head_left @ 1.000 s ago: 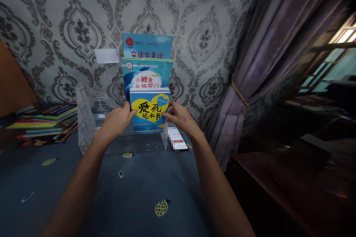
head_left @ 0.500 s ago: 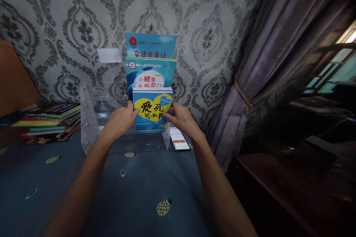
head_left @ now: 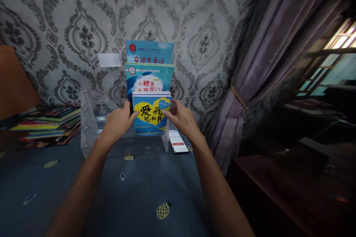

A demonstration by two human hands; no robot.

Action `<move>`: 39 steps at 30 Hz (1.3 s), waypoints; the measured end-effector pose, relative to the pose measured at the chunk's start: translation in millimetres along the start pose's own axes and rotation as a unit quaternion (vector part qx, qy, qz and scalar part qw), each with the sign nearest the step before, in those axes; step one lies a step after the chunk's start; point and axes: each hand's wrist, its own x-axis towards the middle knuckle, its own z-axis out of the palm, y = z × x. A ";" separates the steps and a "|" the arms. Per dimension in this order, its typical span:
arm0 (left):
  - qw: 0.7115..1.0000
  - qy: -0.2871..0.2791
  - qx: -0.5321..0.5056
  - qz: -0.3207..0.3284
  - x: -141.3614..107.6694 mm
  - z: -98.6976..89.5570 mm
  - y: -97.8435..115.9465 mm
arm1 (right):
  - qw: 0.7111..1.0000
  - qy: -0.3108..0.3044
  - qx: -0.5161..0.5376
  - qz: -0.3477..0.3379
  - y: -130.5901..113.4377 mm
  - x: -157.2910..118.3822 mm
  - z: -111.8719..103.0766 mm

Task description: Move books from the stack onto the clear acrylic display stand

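Note:
A blue book with a yellow heart on its cover [head_left: 150, 114] stands upright at the right side of a clear acrylic book rack [head_left: 86, 129]. My left hand [head_left: 119, 120] grips its left edge, thumb on the cover. On the opposite edge, my right hand [head_left: 182, 118] pinches it the same way, with the fingers behind mostly hidden. White page edges show along its top. Behind it rise a teal book with a white oval title patch [head_left: 150, 76] and, higher still, a blue book with red lettering [head_left: 150, 51].
A phone [head_left: 178, 142] lies just right of the rack. To the left is a stack of books [head_left: 50, 126] beside a brown box-like object [head_left: 16, 77]. A purple curtain [head_left: 239, 92] hangs at right. The tablecloth [head_left: 133, 200] is dark blue with pineapple prints.
The view has shifted slightly, so the rack and books appear a little lower. Both hands keep hold of the heart-cover book, which sits nearly the same against the rack.

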 end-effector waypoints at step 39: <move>0.983 0.096 -0.158 0.018 10.4 4.9 -12.0 | 0.971 0.137 -0.090 -0.176 -39.8 16.2 24.9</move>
